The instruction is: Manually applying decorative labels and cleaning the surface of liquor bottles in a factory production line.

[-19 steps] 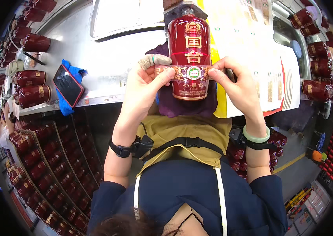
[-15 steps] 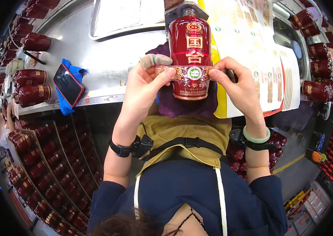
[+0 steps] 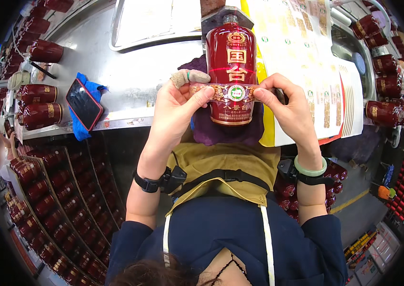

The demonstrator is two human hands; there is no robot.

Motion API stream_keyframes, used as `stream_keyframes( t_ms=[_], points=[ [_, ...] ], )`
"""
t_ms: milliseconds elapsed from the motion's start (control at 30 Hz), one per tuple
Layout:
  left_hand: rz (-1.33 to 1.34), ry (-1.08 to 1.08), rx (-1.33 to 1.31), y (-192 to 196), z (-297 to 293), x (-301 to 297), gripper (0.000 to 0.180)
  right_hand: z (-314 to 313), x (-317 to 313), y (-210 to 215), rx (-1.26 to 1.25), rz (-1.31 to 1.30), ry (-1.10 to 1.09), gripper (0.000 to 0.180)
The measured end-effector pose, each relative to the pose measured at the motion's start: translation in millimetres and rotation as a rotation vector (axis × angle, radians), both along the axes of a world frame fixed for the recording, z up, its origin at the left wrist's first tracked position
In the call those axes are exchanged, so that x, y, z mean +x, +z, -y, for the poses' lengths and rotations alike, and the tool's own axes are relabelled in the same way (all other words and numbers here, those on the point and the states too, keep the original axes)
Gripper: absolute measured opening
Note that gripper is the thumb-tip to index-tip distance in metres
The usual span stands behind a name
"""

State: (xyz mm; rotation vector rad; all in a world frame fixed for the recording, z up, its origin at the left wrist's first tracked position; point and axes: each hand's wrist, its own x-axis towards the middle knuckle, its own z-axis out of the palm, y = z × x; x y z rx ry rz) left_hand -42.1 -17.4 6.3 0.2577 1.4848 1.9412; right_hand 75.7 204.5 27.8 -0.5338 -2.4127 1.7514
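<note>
A dark red glossy bottle (image 3: 231,45) with gold lettering lies on a dark purple cloth (image 3: 205,126), its neck pointing away from me. Across its lower front stretches a narrow gold-patterned label strip (image 3: 221,92) with a round green-and-white emblem. My left hand (image 3: 176,105) pinches the strip's left end between thumb and index finger; a knit finger cover with a green band is on that index finger. My right hand (image 3: 288,105) pinches the right end at the bottle's side. Something dark, too hidden to name, shows behind the right fingers.
Label sheets (image 3: 293,62) lie on the right over a yellow edge. A phone (image 3: 85,104) rests on a blue cloth at left. Beyond it stand more red bottles (image 3: 40,94). A metal block (image 3: 235,15) sits at the bottle's neck. Crates of bottles (image 3: 54,205) fill the lower left.
The bottle and strip sit slightly lower in the picture. Both hands keep their pinch on the strip's ends, with the right fingers slightly shifted.
</note>
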Motion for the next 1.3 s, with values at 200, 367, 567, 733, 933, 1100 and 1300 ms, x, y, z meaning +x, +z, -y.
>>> stream_keyframes(
  t_ms=[200,367,567,733,933,1100,1300],
  points=[
    [-0.012,-0.001,-0.033,4.6,-2.0,0.3,0.029,0.1,-1.2,-1.9,0.038,-0.033,0.002,0.019],
    [-0.002,0.056,-0.037,7.6,-6.3,1.7,0.031,-1.3,-3.4,2.8,-0.049,0.068,0.009,0.019],
    [0.024,0.052,-0.023,4.7,-4.8,0.8,0.032,-9.1,-3.0,-4.9,-0.053,0.161,-0.026,0.032],
    [0.012,0.042,-0.021,4.8,-4.2,-0.6,0.032,-22.5,8.2,-7.4,0.135,-0.122,-0.284,0.031],
    [0.047,0.041,0.007,6.2,-2.8,-0.2,0.032,16.7,4.3,13.8,0.030,-0.091,-0.134,0.017],
    [0.095,0.027,0.041,-1.9,-1.3,-2.4,0.028,0.7,3.9,9.7,0.040,-0.177,-0.229,0.019],
    [-0.080,0.059,-0.171,-7.6,1.9,-3.3,0.037,9.6,10.4,7.6,-0.015,-0.162,-0.179,0.021]
  ],
)
